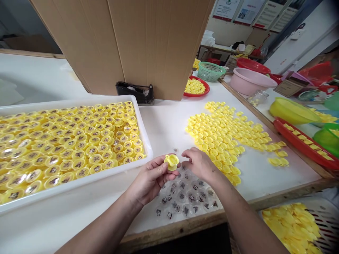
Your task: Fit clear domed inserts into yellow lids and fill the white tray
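My left hand [156, 173] pinches a small yellow toy cup [172, 161] with a saucer-like rim between thumb and fingers. Just right of it, my right hand [198, 162] hovers with curved fingers apart, and I see nothing between them. Below both hands lie several clear round discs [182, 195] with small dark printed pictures. A single clear disc [175, 150] sits apart, beyond the left fingertips. To the right spreads a pile of loose yellow cups [214, 134]. On the left, a white tray [147, 141] holds rows of yellow pieces topped with printed discs.
A large cardboard box [148, 46] stands behind, with a black tape dispenser [135, 93] at its foot. Beyond are a red plate [205, 90] of yellow pieces, a green basket [211, 72] and a pink basin [251, 83]. A crate [327, 215] of yellow parts sits lower right.
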Available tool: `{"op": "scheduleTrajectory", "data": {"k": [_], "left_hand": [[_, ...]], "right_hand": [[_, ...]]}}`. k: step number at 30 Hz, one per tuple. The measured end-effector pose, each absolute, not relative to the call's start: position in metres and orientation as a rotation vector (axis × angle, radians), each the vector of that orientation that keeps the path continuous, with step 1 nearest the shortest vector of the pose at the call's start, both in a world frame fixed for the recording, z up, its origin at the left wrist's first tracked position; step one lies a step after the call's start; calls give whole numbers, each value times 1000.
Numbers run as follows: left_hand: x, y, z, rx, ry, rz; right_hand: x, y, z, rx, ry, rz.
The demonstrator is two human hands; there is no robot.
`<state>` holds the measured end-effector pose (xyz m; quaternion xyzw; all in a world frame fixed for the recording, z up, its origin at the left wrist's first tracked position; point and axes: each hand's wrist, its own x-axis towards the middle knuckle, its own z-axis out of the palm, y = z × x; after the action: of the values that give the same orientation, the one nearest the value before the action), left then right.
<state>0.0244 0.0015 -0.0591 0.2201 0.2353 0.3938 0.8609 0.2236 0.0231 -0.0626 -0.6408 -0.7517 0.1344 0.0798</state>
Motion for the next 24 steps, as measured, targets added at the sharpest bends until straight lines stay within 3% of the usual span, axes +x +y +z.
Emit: {"op": "scheduleTrajectory", "data": {"k": [13, 24], "left_hand": [[24, 3, -65, 471, 538, 808], [25, 4, -61, 432, 565, 808]], "right_hand": [[208, -9, -61, -2022, -2364, 299], [223, -10, -64, -1905, -2284, 438]]}}
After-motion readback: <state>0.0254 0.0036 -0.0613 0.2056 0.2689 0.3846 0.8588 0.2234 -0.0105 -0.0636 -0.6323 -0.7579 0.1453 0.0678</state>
